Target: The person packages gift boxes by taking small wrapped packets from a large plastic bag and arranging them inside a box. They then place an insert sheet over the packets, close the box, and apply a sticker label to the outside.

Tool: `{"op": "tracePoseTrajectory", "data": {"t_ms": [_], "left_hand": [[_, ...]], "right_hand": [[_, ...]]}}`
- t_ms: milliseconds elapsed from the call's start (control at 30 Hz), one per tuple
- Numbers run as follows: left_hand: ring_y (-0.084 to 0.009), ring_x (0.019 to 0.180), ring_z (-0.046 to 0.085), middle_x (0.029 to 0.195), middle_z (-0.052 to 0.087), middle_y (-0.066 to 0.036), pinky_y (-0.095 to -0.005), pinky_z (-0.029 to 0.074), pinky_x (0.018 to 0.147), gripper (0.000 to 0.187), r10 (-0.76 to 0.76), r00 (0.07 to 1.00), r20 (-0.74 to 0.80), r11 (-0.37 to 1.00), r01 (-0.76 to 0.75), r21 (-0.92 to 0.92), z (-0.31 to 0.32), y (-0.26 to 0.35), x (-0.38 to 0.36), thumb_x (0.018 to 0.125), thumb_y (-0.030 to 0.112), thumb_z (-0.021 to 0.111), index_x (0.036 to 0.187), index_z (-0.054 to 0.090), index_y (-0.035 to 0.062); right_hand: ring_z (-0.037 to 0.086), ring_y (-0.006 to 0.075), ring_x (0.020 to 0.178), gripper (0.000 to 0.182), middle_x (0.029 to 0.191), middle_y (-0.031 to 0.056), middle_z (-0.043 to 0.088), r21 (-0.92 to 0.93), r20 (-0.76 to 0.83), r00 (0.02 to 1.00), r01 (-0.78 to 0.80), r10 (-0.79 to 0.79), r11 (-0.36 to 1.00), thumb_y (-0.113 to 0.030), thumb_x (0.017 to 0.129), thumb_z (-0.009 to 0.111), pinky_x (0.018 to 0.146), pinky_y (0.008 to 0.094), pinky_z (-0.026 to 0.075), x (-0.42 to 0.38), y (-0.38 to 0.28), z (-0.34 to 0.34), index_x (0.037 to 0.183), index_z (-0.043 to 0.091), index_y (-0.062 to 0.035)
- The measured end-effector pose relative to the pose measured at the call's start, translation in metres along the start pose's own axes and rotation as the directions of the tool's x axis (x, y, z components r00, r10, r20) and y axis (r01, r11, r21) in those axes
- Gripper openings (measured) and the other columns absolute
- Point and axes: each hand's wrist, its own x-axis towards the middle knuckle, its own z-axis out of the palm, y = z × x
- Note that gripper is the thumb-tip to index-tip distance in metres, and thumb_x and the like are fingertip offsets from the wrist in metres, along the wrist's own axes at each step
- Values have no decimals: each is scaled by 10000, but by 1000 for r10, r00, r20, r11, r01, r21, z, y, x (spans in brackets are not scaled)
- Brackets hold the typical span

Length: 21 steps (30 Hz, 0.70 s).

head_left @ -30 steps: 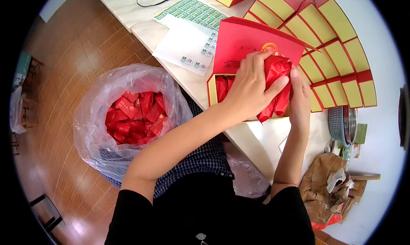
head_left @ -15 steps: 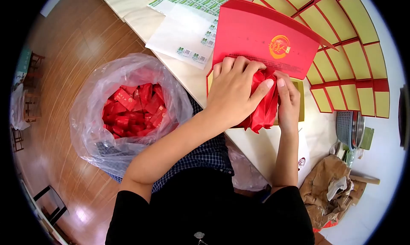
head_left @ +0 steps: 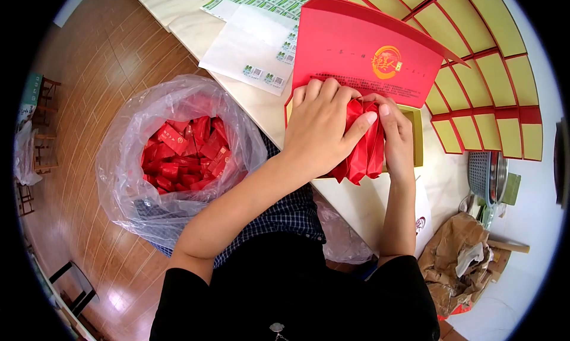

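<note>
A row of shiny red foil packets (head_left: 365,148) stands on edge, squeezed between my two hands, over the front of an open gift box (head_left: 419,140). The red lid (head_left: 350,44) of this box is raised at the back and carries gold print. My left hand (head_left: 320,124) is closed round the packets from the left, its thumb lying across their top. From the right, my right hand (head_left: 396,133) grips them, with fingertips curled over the far end. Both palms and the box's inside under the packets are hidden.
Beside my lap at left stands a clear plastic bag (head_left: 119,139) of similar red packets. White sheets with green stickers (head_left: 243,50) lie on the marble-patterned table (head_left: 184,26). Stacked red-and-yellow boxes (head_left: 490,73) rise at right, near a grey basket (head_left: 478,171) and crumpled brown paper (head_left: 445,270).
My right fingers have shifted up and left over the far end of the packets. My left hand keeps nearly the same hold. More of the lid's print shows, and the view has shifted slightly.
</note>
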Motion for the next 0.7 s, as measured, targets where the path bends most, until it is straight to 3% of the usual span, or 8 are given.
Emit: {"op": "tracePoseTrajectory", "data": {"t_ms": [167, 267, 333, 467, 533, 700], "left_hand": [[-267, 967, 505, 1037, 596, -96, -379, 328, 889, 399, 35, 999, -41, 999, -35, -5, 6, -3, 1, 924, 392, 536, 1120, 582, 47], [-273, 956, 516, 1030, 581, -101, -377, 344, 868, 364, 21, 999, -29, 1000, -21, 18, 6, 0, 4, 921, 365, 546, 1105, 588, 54], [-287, 948, 522, 1006, 556, -109, -393, 384, 834, 293, 49, 998, -50, 996, -45, 77, 7, 3, 5, 905, 297, 583, 1057, 591, 47], [-305, 952, 523, 984, 533, -119, -414, 422, 817, 229, 59, 997, -40, 998, -60, -30, 11, 4, 11, 883, 224, 614, 1008, 586, 33], [-311, 954, 523, 978, 532, -126, -421, 439, 831, 210, 51, 998, -47, 992, -56, -109, 13, 3, 12, 872, 194, 627, 992, 582, 28], [-302, 954, 532, 970, 534, -115, -418, 441, 836, 216, 73, 997, -2, 994, -73, -81, 13, 2, 7, 855, 186, 641, 1001, 584, 37]], "right_hand": [[554, 145, 877, 308, 911, 81, 603, -19, -13, 1000, -4, 4, 1000, -245, 986, 506, 813, 271, 436, 0, -4, 4, 1033, 630, 32], [556, 125, 823, 241, 866, 74, 611, 35, -75, 993, -87, 89, 996, -197, 979, 528, 753, 253, 452, -1, -6, 9, 1016, 602, 29], [532, 85, 713, 174, 802, 56, 597, -171, -151, 981, 93, -120, 981, -152, 969, 549, 623, 232, 447, 1, 5, 8, 970, 565, 21], [456, 39, 577, 164, 726, 37, 563, -247, -155, 984, 45, -85, 968, -136, 960, 567, 476, 242, 384, -1, 6, 9, 917, 535, 20], [456, 41, 574, 166, 721, 38, 564, -254, -159, 986, 11, -53, 967, -136, 960, 567, 478, 243, 384, -2, 4, 9, 916, 538, 20], [462, 41, 573, 173, 720, 40, 572, -226, -154, 988, -20, -15, 974, -145, 959, 571, 481, 244, 381, 0, 5, 9, 910, 545, 19]]}}
